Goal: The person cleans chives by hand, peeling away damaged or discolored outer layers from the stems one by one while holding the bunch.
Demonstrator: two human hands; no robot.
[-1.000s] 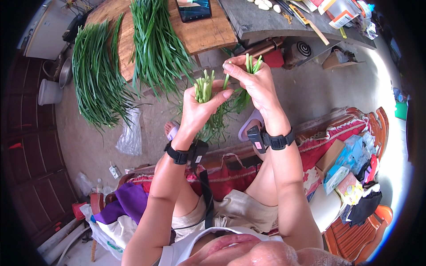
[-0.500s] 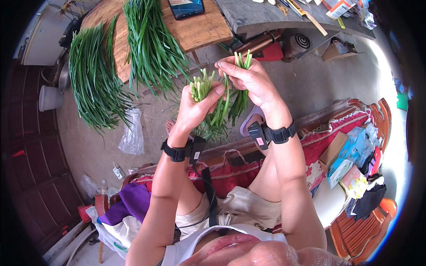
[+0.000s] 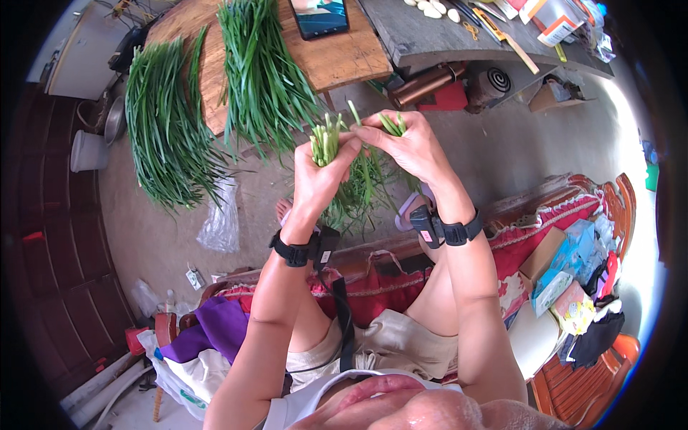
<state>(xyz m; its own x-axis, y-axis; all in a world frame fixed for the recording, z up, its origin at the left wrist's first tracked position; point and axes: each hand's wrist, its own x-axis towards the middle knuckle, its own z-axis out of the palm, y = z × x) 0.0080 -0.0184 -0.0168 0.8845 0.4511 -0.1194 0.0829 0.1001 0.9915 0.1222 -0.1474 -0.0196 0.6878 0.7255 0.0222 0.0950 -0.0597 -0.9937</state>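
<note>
Grey floor (image 3: pixel 494 154) runs between the furniture, its widest stretch to the right, under and beyond the right hand. A long bench with a red cover (image 3: pixel 534 218) borders it on the near side. Opposite, the wooden tabletop (image 3: pixel 362 61) ends well short of the hands; a grey tabletop (image 3: pixel 419 39) adjoins its right edge. Two heaps of long green leaves overhang the wooden edge: the left heap (image 3: pixel 172 129) droops far past it, the right heap (image 3: pixel 265 79) less so. Over the floor, the left hand (image 3: pixel 313 179) and right hand (image 3: pixel 416 147) nearly meet, with room on their outer sides. A crumpled plastic bag (image 3: pixel 221 218) lies left of them, and a phone (image 3: pixel 320 18) sits near the wooden tabletop's right edge. The left grip is closed around a bundle of pale-ended stems (image 3: pixel 326 140); the right grip curls around a few stems (image 3: pixel 392 125), its thumb and finger pinching a single stalk (image 3: pixel 354 111).
</note>
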